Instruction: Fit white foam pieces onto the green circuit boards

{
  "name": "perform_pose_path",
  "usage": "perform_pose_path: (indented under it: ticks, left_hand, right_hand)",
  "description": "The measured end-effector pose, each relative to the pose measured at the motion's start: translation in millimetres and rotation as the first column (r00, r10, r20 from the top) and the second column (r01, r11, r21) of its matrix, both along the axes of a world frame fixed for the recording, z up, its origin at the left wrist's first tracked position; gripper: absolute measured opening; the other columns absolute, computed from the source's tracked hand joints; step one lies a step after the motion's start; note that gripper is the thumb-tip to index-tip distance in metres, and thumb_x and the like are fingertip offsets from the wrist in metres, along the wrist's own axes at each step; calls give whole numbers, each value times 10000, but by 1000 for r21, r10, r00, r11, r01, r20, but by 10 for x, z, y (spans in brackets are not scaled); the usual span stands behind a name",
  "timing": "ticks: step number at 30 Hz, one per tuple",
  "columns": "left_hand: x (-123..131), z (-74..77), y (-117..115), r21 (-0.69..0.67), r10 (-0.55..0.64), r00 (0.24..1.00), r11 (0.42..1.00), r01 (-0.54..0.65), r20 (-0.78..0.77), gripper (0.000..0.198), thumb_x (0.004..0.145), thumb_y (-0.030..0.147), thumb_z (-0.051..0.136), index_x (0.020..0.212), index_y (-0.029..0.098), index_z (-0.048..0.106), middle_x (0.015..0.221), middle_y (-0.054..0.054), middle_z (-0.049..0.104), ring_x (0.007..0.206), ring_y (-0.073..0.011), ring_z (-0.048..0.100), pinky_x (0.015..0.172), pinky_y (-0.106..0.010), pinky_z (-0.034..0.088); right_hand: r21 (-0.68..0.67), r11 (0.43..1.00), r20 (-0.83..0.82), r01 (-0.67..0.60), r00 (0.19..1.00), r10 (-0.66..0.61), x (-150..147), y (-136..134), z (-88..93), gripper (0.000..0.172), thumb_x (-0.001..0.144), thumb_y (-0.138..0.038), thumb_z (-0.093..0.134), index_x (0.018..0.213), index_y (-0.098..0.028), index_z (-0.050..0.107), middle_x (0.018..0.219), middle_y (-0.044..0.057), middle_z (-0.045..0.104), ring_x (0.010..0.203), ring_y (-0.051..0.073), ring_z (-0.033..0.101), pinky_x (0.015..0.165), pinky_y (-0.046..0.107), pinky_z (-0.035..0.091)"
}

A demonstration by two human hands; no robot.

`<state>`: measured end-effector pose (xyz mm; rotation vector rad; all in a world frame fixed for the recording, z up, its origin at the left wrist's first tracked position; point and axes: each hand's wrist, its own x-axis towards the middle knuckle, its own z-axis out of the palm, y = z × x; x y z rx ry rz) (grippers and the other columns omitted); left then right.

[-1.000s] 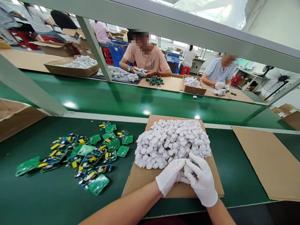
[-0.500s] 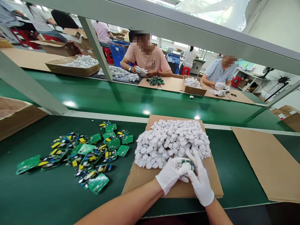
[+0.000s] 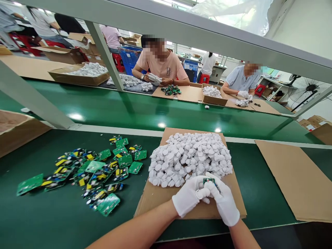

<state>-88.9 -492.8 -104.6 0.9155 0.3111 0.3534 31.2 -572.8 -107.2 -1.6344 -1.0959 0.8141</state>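
Both my hands wear white gloves and meet over the cardboard sheet [image 3: 150, 204]. Closed fingers of my left hand [image 3: 189, 194] grip a small green circuit board [image 3: 209, 180], whose upper edge shows between the gloves. My right hand [image 3: 225, 199] is also closed around it, with the thumb pressed against its near side. The gloves hide most of the board. Just beyond my fingers lies a heap of small white rounded pieces [image 3: 189, 157]. A loose spread of green circuit boards with yellow and blue parts [image 3: 103, 169] lies to the left.
A green conveyor belt [image 3: 129, 112] runs behind a metal frame [image 3: 52, 100]. Two co-workers sit across it beside boxes of white pieces [image 3: 212, 92]. Another cardboard sheet [image 3: 293, 180] lies at right; a cardboard box [image 3: 20, 131] stands at left.
My right hand's fingers have closed in from a more spread pose onto the board. A white piece on the belt has moved slightly left, and another now shows at the far left.
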Motion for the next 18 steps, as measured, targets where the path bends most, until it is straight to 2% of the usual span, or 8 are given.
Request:
perform_pose_path:
  ticks: [3, 5, 7, 10, 13, 15, 18]
  left_hand:
    - [18, -55, 5, -6, 24, 999, 1000, -24, -46, 335, 659, 327, 714, 902, 125, 601, 751, -45, 589, 704, -126, 573, 530, -172, 445]
    - [14, -70, 21, -13, -7, 1000, 1000, 7, -28, 373, 641, 324, 728, 935, 134, 598, 783, -50, 600, 731, -142, 584, 547, -187, 457]
    - [-3, -49, 43, -40, -58, 998, 998, 57, -17, 404, 644, 327, 730, 977, 146, 590, 852, -65, 613, 790, -167, 600, 599, -217, 479]
    - [-34, 34, 70, -109, -88, 995, 990, 84, -36, 384, 680, 342, 705, 996, 157, 589, 925, -76, 607, 823, -166, 605, 662, -242, 486]
    - [-43, 100, 79, -199, -85, 995, 976, 92, 42, 344, 704, 393, 674, 926, 139, 607, 834, -52, 585, 726, -116, 579, 690, -257, 485]
    - [-32, 110, 76, -244, -67, 995, 966, 82, 68, 340, 695, 415, 675, 863, 127, 606, 779, -40, 567, 683, -104, 560, 691, -272, 489]
    - [-9, 89, 68, -238, -18, 998, 971, 5, -53, 304, 678, 385, 696, 765, 115, 584, 678, -11, 530, 598, -87, 534, 645, -270, 492]
  right_hand:
    - [-6, 1000, -75, -28, 997, 27, 5, 2, 0, 436, 874, -450, 448, 1235, -224, 543, 1179, 55, 623, 1107, 224, 553, 972, 374, 429]
    - [-31, 1000, -53, -4, 999, 2, 11, 0, 6, 442, 870, -456, 453, 1238, -226, 540, 1170, 55, 628, 1111, 229, 549, 981, 376, 418]
    - [-33, 999, -10, 7, 1000, -8, 26, -2, 12, 442, 871, -460, 445, 1233, -228, 544, 1153, 55, 637, 1120, 230, 542, 989, 376, 409]
    - [14, 999, 53, -48, 997, 47, 54, -4, 10, 471, 888, -461, 386, 1268, -211, 506, 1188, 70, 614, 1129, 226, 537, 990, 373, 409]
    - [-1, 997, 205, -81, 976, 80, 62, -3, -11, 521, 837, -414, 501, 1312, -208, 447, 1181, 84, 616, 1092, 233, 564, 933, 358, 460]
    - [-12, 997, 309, -70, 948, 70, 60, 6, -31, 528, 801, -374, 562, 1296, -217, 464, 1152, 81, 633, 1060, 238, 582, 902, 354, 478]
    - [-20, 995, 330, -99, 939, 100, 70, 25, -41, 506, 805, -373, 562, 1279, -215, 483, 1139, 79, 639, 1039, 232, 593, 897, 356, 479]
